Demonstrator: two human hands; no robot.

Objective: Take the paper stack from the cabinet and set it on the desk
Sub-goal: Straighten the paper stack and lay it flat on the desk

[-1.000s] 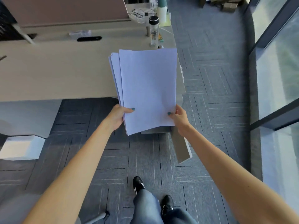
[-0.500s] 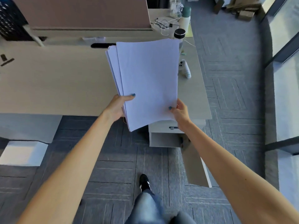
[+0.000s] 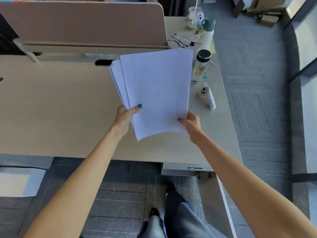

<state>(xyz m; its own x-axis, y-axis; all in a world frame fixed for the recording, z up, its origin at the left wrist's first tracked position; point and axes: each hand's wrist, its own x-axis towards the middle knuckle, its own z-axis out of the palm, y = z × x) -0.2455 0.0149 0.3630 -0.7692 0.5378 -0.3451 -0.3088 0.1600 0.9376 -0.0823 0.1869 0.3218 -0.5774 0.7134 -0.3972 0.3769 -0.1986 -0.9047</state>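
A stack of white paper [image 3: 156, 90], slightly fanned at its left edge, hangs in the air over the right half of the beige desk [image 3: 56, 109]. My left hand [image 3: 126, 115] grips the stack's lower left edge, thumb on top. My right hand [image 3: 190, 123] pinches its lower right corner. The sheets tilt away from me and do not touch the desk. Below the desk's right end the cabinet [image 3: 185, 169] shows, with its door [image 3: 221, 203] swung open toward me.
Right of the stack stand a clear bottle with a black cap [image 3: 200, 66], a lying white tube [image 3: 206, 97], a green-topped flask [image 3: 208, 31] and tangled cables [image 3: 181, 40]. A tan divider panel [image 3: 85, 23] lines the desk's back. My legs [image 3: 171, 217] stand on grey carpet.
I have stepped closer to the desk. Both hands have carried the paper stack forward, from over the desk's front edge to above its surface.
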